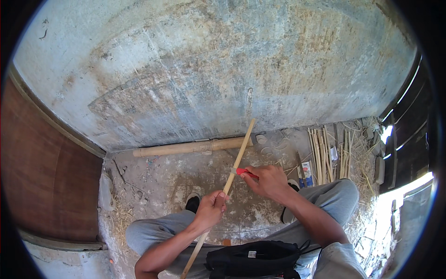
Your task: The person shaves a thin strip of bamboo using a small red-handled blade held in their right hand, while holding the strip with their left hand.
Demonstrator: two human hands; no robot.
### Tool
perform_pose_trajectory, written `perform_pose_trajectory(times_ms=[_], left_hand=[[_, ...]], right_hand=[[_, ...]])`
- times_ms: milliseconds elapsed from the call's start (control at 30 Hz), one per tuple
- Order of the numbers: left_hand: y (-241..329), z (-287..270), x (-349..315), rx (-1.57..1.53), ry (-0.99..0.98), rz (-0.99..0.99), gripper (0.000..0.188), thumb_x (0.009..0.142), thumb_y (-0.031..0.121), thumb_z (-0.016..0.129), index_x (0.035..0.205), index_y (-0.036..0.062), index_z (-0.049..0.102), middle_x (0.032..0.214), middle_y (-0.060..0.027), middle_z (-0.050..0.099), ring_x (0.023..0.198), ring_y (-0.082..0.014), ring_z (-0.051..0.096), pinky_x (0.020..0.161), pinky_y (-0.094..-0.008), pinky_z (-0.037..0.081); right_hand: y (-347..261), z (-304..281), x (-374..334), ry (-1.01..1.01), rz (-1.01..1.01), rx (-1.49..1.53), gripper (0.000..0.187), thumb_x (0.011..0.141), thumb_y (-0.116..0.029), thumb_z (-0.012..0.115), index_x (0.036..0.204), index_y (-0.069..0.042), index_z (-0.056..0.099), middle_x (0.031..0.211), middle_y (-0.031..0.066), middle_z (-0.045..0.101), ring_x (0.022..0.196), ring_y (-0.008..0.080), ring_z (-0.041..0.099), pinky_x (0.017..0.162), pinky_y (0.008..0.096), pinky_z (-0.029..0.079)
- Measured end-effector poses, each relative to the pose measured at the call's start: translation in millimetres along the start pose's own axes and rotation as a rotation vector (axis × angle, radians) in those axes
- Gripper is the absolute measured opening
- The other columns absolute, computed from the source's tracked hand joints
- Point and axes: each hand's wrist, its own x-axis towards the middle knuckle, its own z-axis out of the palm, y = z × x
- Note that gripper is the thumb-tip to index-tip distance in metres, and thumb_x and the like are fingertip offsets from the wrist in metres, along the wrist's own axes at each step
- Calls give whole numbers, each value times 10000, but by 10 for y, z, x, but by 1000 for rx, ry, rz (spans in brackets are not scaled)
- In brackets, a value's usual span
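Note:
A long, pale bamboo strip (242,149) slants across the middle, its far end pointing at the wall and its near end reaching down past my lap. My left hand (209,213) is closed around it at about mid-length, thumb on top. Higher up the strip, my right hand (269,180) grips a small knife (245,173) by its red handle. The short grey blade lies against the strip, crossing it. Most of the handle's rear is hidden by my fingers.
A thick bamboo pole (174,149) lies along the foot of the stained wall (195,69). Several cut bamboo strips (319,156) rest at the right, beside a blue and white packet (306,174). Shavings (121,218) litter the left floor. A black bag (253,255) sits on my lap.

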Motion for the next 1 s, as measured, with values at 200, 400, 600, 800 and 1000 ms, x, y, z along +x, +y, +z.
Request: perform_pose_trajectory(times_ms=[200, 400, 600, 800, 1000], left_hand=[[-2, 26, 21, 65, 43, 18, 277, 1095, 308, 454, 1054, 55, 559, 652, 31, 431, 454, -45, 353, 400, -245, 293], [-1, 26, 4, 91, 41, 52, 273, 1093, 294, 458, 1043, 45, 558, 654, 29, 439, 461, -51, 366, 400, -245, 306], [44, 24, -11, 32, 34, 25, 262, 1093, 274, 454, 1027, 42, 556, 652, 23, 442, 471, -53, 372, 405, -244, 322], [42, 41, -11, -17, 45, 3, 243, 1094, 256, 454, 1023, 44, 551, 648, 23, 438, 463, -57, 366, 402, -247, 312], [4, 28, 16, 6, 74, 2, 261, 1088, 256, 472, 991, 37, 577, 644, 23, 486, 499, -56, 422, 443, -257, 326]], right_hand=[[22, 46, 19, 24, 15, 15, 293, 910, -388, 697, 1018, -123, 760, 704, 115, 700, 616, 324, 692, 548, 456, 538], [82, 103, 27, 65, -29, 7, 286, 895, -383, 717, 1012, -125, 760, 674, 97, 683, 594, 316, 683, 534, 444, 533], [100, 140, 41, 58, -24, -14, 290, 901, -394, 707, 1031, -139, 754, 689, 81, 684, 598, 312, 683, 528, 441, 525], [112, 171, 62, 7, -8, 6, 292, 914, -402, 692, 1039, -143, 739, 702, 81, 689, 616, 312, 687, 533, 454, 516], [102, 186, 76, -3, -1, -6, 296, 917, -407, 689, 1050, -147, 736, 723, 84, 698, 643, 317, 696, 560, 469, 522]])
